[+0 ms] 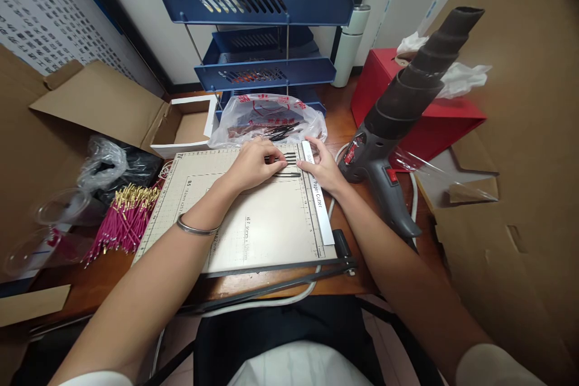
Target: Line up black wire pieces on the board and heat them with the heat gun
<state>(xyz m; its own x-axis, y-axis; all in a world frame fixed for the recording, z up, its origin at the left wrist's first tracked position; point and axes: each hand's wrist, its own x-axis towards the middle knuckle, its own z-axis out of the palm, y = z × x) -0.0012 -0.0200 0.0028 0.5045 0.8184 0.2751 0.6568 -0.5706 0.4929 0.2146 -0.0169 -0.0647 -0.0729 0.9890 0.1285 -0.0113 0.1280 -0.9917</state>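
A cream paper cutter [266, 223] with printed grid lines lies on the desk in front of me. Several thin black strips [289, 175] rest across its upper right part, running toward the white guide bar [319, 199]. My left hand [259, 163] is closed over the strips, thumb and fingertips pinched at them; its palm side is hidden. On the guide bar sits my right hand [324, 167], thumb and forefinger apart, the thumb tip touching the board by the strips' right ends. Its other fingers are partly hidden.
A grey heat gun [389, 126] stands right of the cutter, before a red box [420, 126]. Behind are a plastic bag [271, 117] with dark strands and blue trays [266, 72]. Magenta cords with gold tips [124, 217] lie left, near an open carton [190, 120].
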